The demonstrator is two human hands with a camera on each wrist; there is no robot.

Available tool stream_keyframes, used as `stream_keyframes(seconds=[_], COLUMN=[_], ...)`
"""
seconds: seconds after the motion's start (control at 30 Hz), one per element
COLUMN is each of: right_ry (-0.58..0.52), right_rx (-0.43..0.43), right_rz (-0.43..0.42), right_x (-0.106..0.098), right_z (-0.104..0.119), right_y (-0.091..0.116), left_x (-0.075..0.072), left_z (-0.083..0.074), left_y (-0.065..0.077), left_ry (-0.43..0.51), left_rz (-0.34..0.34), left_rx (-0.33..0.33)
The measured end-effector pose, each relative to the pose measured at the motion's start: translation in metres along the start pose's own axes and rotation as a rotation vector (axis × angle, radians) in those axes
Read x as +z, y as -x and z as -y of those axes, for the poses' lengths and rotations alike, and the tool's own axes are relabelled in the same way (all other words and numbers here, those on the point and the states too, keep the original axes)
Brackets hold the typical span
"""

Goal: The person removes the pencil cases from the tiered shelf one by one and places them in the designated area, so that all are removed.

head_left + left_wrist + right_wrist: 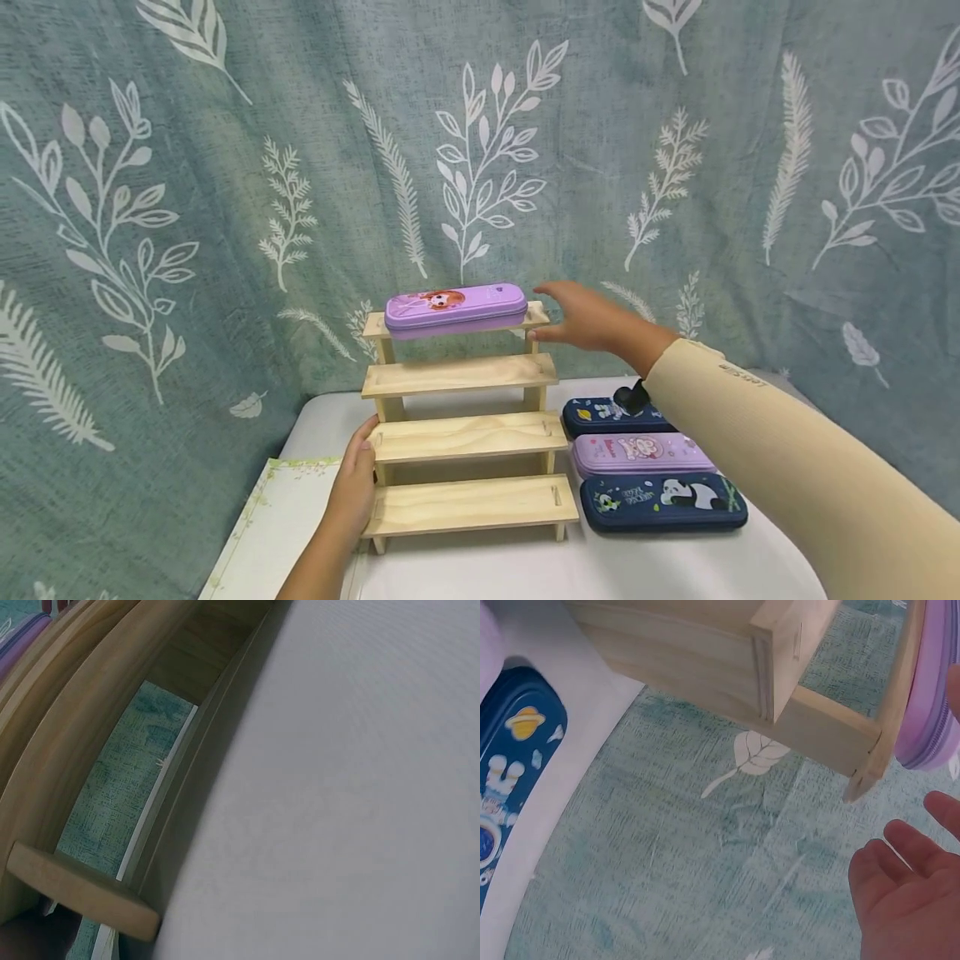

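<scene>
A wooden four-step display rack (457,504) stands on the white table. On its top step lies a purple pencil case (456,310) with a red-haired cartoon girl on the lid. Just off the case's right end is my right hand (581,318), its thumb and fingers spread apart and holding nothing. The right wrist view shows the same hand (907,892) with a gap between its fingers and the purple case (930,697). My left hand (351,483) grips the rack's left side by the second step from the bottom; part of its fingers is hidden behind the wood.
Right of the rack lie a navy astronaut pencil case (592,414), a pink cartoon case (641,454) and a navy panda case (663,502). My right sleeve overlaps some of them. A leaf-patterned green cloth (480,125) hangs behind. A pale leaf-edged sheet (277,517) lies at the left.
</scene>
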State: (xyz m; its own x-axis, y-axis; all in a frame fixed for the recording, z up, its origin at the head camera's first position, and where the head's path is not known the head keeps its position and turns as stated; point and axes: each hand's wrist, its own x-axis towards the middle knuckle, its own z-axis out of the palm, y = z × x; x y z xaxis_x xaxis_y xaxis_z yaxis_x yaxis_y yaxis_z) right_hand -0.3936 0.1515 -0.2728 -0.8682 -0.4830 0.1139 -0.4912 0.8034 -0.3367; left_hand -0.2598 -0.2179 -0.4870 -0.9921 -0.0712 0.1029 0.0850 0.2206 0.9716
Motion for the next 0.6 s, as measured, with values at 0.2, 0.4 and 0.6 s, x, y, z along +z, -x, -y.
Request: stream_keyframes(seconds=[0.2,0.4,0.6], right_ry=[-0.094,-0.095,-0.107], right_rx=[-0.02,-0.019,-0.021], right_rz=[-0.045,-0.057,-0.073], right_x=[0.007,0.009,0.014], right_z=[0.012,0.028,0.041], right_y=[-0.018,-0.036,-0.054], left_x=[0.0,0.002,0.001], left_z=[0.001,-0.001,-0.001], left_y=[0.001,0.002,0.002], left_ry=[-0.01,-0.023,-0.019], left_rz=[-0.001,-0.017,-0.029], left_rx=[0.005,0.005,0.013])
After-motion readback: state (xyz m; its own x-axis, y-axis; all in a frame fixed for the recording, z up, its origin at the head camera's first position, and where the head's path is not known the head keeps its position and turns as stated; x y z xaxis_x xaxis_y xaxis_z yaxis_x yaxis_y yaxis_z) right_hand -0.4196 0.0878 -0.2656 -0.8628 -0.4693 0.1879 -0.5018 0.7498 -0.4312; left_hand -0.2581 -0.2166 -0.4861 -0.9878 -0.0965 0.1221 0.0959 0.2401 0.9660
